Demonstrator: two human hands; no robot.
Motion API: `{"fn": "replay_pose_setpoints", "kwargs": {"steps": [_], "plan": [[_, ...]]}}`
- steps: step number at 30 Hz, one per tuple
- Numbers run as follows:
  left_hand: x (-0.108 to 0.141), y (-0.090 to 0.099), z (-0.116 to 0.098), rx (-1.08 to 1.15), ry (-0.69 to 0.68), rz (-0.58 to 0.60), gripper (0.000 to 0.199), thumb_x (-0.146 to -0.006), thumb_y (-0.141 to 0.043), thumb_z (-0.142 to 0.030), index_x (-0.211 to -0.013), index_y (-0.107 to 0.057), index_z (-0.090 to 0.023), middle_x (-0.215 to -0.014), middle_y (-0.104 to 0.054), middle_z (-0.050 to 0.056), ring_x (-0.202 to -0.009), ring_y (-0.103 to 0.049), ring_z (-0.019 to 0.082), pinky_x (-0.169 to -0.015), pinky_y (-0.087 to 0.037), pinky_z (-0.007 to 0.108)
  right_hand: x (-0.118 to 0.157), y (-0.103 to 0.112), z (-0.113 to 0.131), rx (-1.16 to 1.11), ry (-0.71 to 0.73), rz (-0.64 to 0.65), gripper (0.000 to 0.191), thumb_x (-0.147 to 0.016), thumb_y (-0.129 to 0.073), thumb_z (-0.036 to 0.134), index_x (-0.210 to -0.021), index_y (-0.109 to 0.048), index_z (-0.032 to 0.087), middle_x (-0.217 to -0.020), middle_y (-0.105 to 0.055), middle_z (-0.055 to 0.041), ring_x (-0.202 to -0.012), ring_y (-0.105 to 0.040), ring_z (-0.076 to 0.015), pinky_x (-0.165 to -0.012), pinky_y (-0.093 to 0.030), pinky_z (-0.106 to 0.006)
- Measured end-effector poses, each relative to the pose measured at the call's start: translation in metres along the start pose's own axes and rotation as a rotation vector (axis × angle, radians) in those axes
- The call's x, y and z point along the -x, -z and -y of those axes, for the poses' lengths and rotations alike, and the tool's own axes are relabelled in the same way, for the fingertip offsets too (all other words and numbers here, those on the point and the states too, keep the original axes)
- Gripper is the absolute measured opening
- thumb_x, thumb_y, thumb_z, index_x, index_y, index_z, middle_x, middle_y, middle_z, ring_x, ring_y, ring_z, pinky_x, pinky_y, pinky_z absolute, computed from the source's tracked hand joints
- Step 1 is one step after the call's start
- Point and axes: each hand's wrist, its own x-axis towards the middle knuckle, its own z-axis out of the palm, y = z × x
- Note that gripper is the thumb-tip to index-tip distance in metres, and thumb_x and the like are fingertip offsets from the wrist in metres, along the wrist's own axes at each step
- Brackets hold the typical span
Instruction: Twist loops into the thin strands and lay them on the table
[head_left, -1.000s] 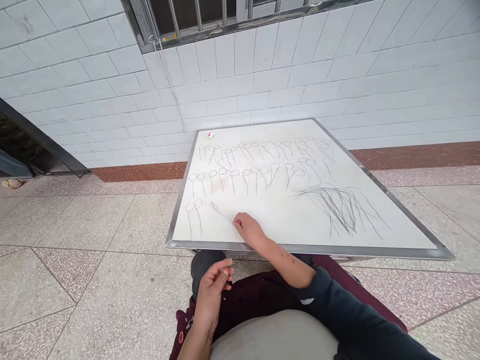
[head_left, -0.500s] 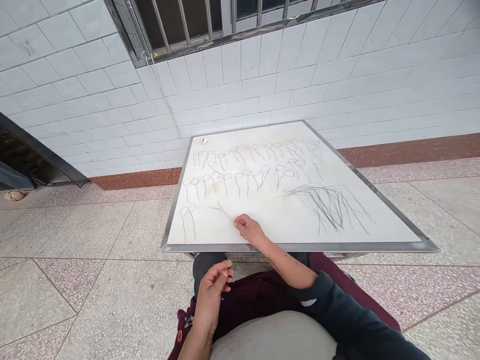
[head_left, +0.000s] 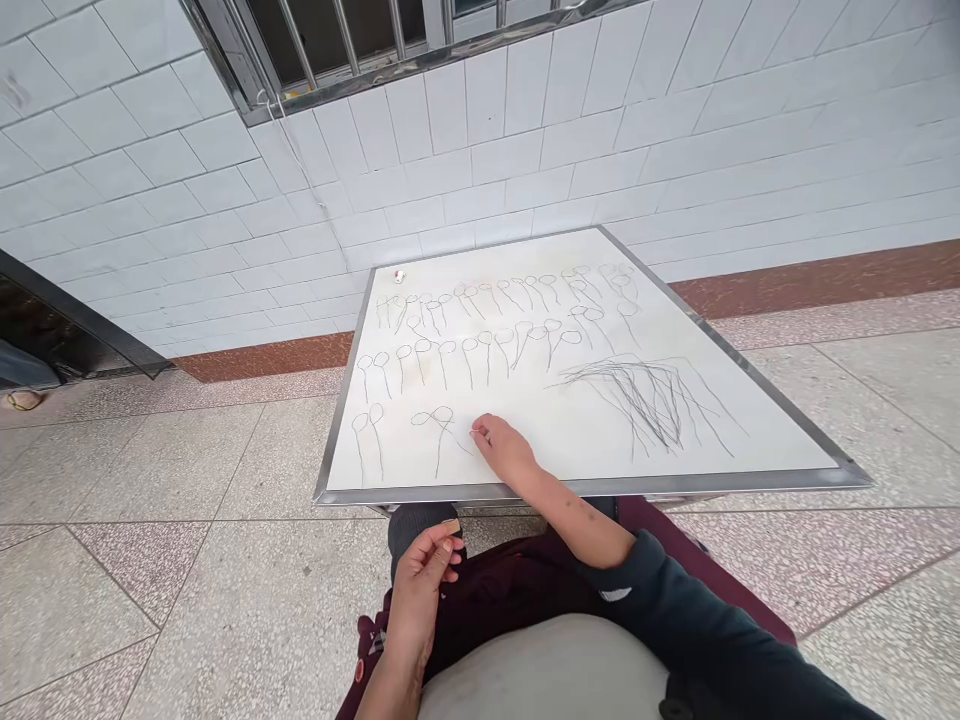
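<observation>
Over the near part of the white board, my right hand (head_left: 506,452) has its fingers curled, with a small gap between thumb and forefinger. Just left of it lie looped thin wires (head_left: 441,432), crossing each other; one tail ends close to my fingertips. My left hand (head_left: 421,578) is below the board's front edge, thumb pressed to fingers. A tan strip (head_left: 451,526) shows at its forefinger tip; whether it is wrapped on or held I cannot tell. Several more looped wires (head_left: 487,358) lie in rows on the board.
The metal-framed white board (head_left: 540,455) stands near a tiled wall (head_left: 450,190). On its right half lies a tangled pile of dark wires (head_left: 651,400). A small red and white object (head_left: 400,277) sits at the far left corner. A barred window (head_left: 352,40) is above.
The wire my right hand was pinching now lies across another wire, loops showing, and my fingers are off it. My left hand has hardly moved. The view has shifted slightly.
</observation>
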Motion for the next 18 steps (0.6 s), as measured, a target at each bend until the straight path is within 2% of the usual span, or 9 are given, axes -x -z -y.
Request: {"fn": "replay_pose_setpoints", "kwargs": {"steps": [3, 8, 13, 18], "plan": [[0.000, -0.001, -0.004, -0.113, -0.046, -0.001, 0.038, -0.080, -0.067, -0.046, -0.107, -0.072, -0.020, -0.098, -0.071, 0.010, -0.082, -0.062, 0.018, -0.068, -0.048, 0.027, -0.023, -0.001, 0.010, 0.088, 0.036, -0.001, 0.018, -0.096, -0.042, 0.026, -0.107, -0.056, 0.022, -0.110, -0.060, -0.0040, -0.084, -0.060, -0.0148, -0.063, -0.042, -0.026], [-0.001, -0.006, -0.013, -0.311, -0.267, 0.078, 0.027, -0.087, -0.059, -0.042, -0.104, -0.073, -0.026, -0.110, -0.068, 0.008, -0.100, -0.062, 0.023, -0.083, -0.048, 0.032, -0.059, -0.011, 0.024, 0.214, 0.042, 0.046, 0.020, -0.098, -0.042, 0.027, -0.113, -0.054, 0.022, -0.115, -0.058, -0.0057, -0.083, -0.060, -0.0155, -0.056, -0.038, -0.026], [-0.006, -0.005, -0.010, -0.315, -0.222, 0.094, 0.028, -0.086, -0.060, -0.042, -0.104, -0.074, -0.026, -0.100, -0.069, 0.008, -0.090, -0.063, 0.022, -0.079, -0.049, 0.032, -0.073, -0.014, 0.031, 0.327, 0.008, 0.096, 0.017, -0.096, -0.044, 0.022, -0.107, -0.056, 0.020, -0.110, -0.058, -0.0084, -0.079, -0.059, -0.0171, -0.056, -0.039, -0.027], [-0.011, -0.004, -0.006, -0.328, -0.196, 0.103, 0.029, -0.085, -0.061, -0.043, -0.104, -0.073, -0.025, -0.098, -0.069, 0.008, -0.085, -0.062, 0.020, -0.076, -0.049, 0.031, -0.070, -0.011, 0.033, 0.400, -0.021, 0.111, 0.017, -0.091, -0.051, 0.019, -0.106, -0.059, 0.020, -0.107, -0.058, -0.0124, -0.091, -0.058, -0.0226, -0.059, -0.043, -0.028]]}}
